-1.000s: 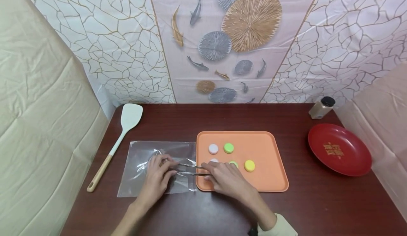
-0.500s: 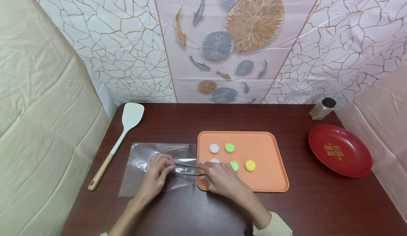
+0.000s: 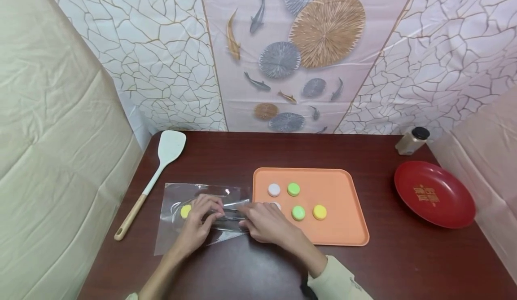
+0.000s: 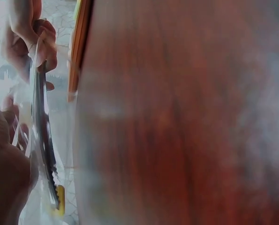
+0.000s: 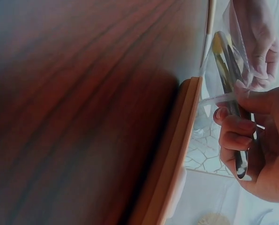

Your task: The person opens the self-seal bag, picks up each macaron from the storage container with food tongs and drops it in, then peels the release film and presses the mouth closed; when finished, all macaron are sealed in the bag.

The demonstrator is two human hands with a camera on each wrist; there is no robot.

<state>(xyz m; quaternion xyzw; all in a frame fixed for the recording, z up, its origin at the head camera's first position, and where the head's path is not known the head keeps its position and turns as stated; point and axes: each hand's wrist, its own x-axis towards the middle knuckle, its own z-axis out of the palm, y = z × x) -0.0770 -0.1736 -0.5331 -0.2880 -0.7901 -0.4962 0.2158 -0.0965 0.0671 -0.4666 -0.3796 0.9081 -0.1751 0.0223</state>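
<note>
In the head view my left hand pinches the mouth of a clear plastic bag, which lies on the table left of the tray. My right hand grips metal tongs near their bent end, at the tray's left edge. The tongs reach leftward into the bag, past my left fingers. At their toothed tips, inside the bag, is a yellow macaron; the left wrist view shows this yellow macaron right at the tips. Part of the tongs is hidden by my left hand.
An orange tray bears several macarons: green, yellow and white, one white partly behind my right hand. A white spatula lies far left. A red plate and a black-capped jar are at right.
My right hand has moved left with the tongs, pushing them deeper into the bag. The yellow macaron, hidden or barely seen before, now shows left of my left hand.
</note>
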